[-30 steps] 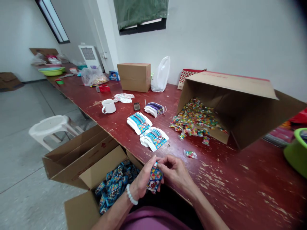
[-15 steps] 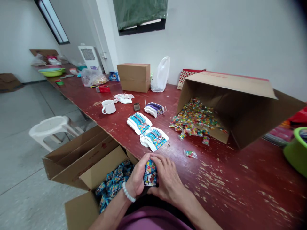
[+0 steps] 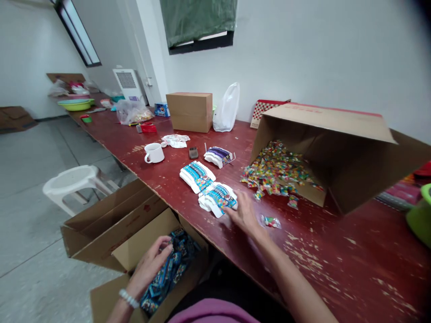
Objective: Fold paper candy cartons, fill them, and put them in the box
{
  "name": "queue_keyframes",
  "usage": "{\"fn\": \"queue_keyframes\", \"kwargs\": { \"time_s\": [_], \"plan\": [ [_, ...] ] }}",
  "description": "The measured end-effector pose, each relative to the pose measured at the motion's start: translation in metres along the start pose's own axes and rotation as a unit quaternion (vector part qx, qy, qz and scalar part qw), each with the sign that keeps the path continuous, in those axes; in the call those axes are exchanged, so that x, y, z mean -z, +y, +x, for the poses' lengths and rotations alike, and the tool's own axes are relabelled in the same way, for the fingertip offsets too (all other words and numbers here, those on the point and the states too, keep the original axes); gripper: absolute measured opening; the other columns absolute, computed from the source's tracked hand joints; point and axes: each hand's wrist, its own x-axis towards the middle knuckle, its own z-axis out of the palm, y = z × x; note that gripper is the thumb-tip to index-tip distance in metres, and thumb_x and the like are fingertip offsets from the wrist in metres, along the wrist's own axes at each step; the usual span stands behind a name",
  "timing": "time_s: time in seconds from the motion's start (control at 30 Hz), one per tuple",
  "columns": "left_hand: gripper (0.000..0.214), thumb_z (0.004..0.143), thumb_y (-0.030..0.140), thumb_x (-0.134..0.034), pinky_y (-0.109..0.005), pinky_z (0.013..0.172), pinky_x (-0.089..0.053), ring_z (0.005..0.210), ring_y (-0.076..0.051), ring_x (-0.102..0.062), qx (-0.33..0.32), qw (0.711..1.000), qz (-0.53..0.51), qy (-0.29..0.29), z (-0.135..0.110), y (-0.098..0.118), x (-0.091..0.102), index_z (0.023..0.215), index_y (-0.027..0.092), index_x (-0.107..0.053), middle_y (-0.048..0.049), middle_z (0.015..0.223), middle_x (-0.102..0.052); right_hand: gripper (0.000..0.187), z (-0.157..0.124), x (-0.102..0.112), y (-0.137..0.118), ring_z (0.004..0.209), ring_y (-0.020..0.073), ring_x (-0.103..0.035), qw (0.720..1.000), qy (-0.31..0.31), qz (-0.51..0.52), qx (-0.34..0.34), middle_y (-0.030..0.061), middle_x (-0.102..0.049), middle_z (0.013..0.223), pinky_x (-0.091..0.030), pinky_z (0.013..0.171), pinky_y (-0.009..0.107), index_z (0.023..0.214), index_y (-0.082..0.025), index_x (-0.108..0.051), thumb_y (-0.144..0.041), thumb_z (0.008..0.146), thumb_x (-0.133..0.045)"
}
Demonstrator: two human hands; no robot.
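Note:
My left hand point(image 3: 150, 264) hangs over the open cardboard box point(image 3: 116, 291) beside the table, fingers loosely spread above the blue packets point(image 3: 168, 273) inside; nothing shows in it. My right hand point(image 3: 244, 214) reaches across the red table point(image 3: 336, 264), fingers stretched out and touching the nearest fanned stack of flat blue-and-white packets point(image 3: 218, 197). A second such stack point(image 3: 197, 175) lies just beyond it. One loose wrapped candy point(image 3: 271, 221) sits right of my right hand.
A big cardboard box point(image 3: 340, 148) lies on its side spilling colourful candies point(image 3: 276, 172). Farther back are a purple packet stack point(image 3: 218, 155), white mug point(image 3: 154, 153), phone point(image 3: 193, 152), closed carton point(image 3: 190, 111) and plastic bag point(image 3: 227, 107). A white stool point(image 3: 72, 179) stands left; a green basin point(image 3: 420, 215) right.
Both hands held a small colourful packet at the table edge. Now the packet is gone from them: the left hand has dropped to the box, the right has reached to the packet stack.

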Motion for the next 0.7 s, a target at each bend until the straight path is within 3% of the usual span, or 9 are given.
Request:
{"fn": "queue_keyframes", "kwargs": {
  "time_s": [0.1, 0.17, 0.27, 0.37, 0.5, 0.7],
  "plan": [
    [0.045, 0.073, 0.055, -0.067, -0.033, 0.088, -0.046, 0.1, -0.026, -0.061, -0.026, 0.998, 0.062, -0.007, 0.003, -0.008, 0.016, 0.104, 0.021, -0.066, -0.0061, 0.102, -0.067, 0.069, 0.025, -0.002, 0.024, 0.121, 0.0352, -0.044, 0.997, 0.022, -0.029, -0.065, 0.0182, -0.05, 0.13, -0.034, 0.1, 0.049, 0.125, -0.014, -0.053, -0.053, 0.071, -0.073],
    [0.044, 0.079, 0.053, -0.062, -0.033, 0.092, -0.044, 0.104, -0.025, -0.059, -0.051, 0.997, 0.049, -0.041, 0.003, -0.002, 0.008, 0.108, 0.02, -0.063, -0.0071, 0.107, -0.066, 0.069, 0.03, -0.006, 0.03, 0.119, 0.0399, -0.044, 0.995, 0.029, -0.035, -0.094, 0.0186, -0.053, 0.125, -0.034, 0.097, 0.053, 0.115, -0.015, -0.06, -0.056, 0.062, -0.078],
    [0.04, 0.083, 0.047, -0.058, -0.034, 0.092, -0.044, 0.103, -0.024, -0.058, -0.095, 0.992, 0.033, -0.075, 0.004, 0.018, -0.019, 0.11, 0.019, -0.062, -0.008, 0.109, -0.065, 0.063, 0.029, -0.013, 0.033, 0.113, 0.0417, -0.048, 0.989, 0.054, -0.034, -0.133, 0.0191, -0.058, 0.114, -0.037, 0.092, 0.052, 0.101, -0.014, -0.065, -0.054, 0.055, -0.082],
    [0.035, 0.085, 0.042, -0.056, -0.034, 0.089, -0.045, 0.097, -0.023, -0.06, -0.135, 0.988, 0.029, -0.068, 0.01, 0.04, -0.044, 0.11, 0.018, -0.061, -0.0078, 0.106, -0.066, 0.051, 0.026, -0.012, 0.036, 0.103, 0.0361, -0.056, 0.983, 0.088, -0.004, -0.16, 0.0171, -0.063, 0.103, -0.042, 0.085, 0.044, 0.094, -0.014, -0.065, -0.051, 0.061, -0.076],
    [0.03, 0.085, 0.037, -0.056, -0.034, 0.089, -0.045, 0.098, -0.022, -0.06, -0.181, 0.981, 0.024, -0.064, 0.018, 0.061, -0.061, 0.107, 0.017, -0.062, -0.0076, 0.106, -0.066, 0.038, 0.022, -0.003, 0.044, 0.075, 0.0246, -0.064, 0.976, 0.113, 0.085, -0.165, 0.0085, -0.07, 0.083, -0.046, 0.071, 0.033, 0.088, -0.017, -0.067, -0.051, 0.074, -0.061],
    [0.026, 0.084, 0.033, -0.057, -0.032, 0.085, -0.045, 0.092, -0.021, -0.06, -0.187, 0.979, 0.035, -0.081, 0.019, 0.068, -0.073, 0.104, 0.017, -0.063, -0.0059, 0.099, -0.067, 0.039, 0.017, 0.002, 0.048, 0.069, 0.0234, -0.062, 0.957, 0.148, 0.185, -0.166, 0.0072, -0.071, 0.075, -0.043, 0.065, 0.032, 0.083, -0.016, -0.072, -0.053, 0.072, -0.062]
  ]
}}
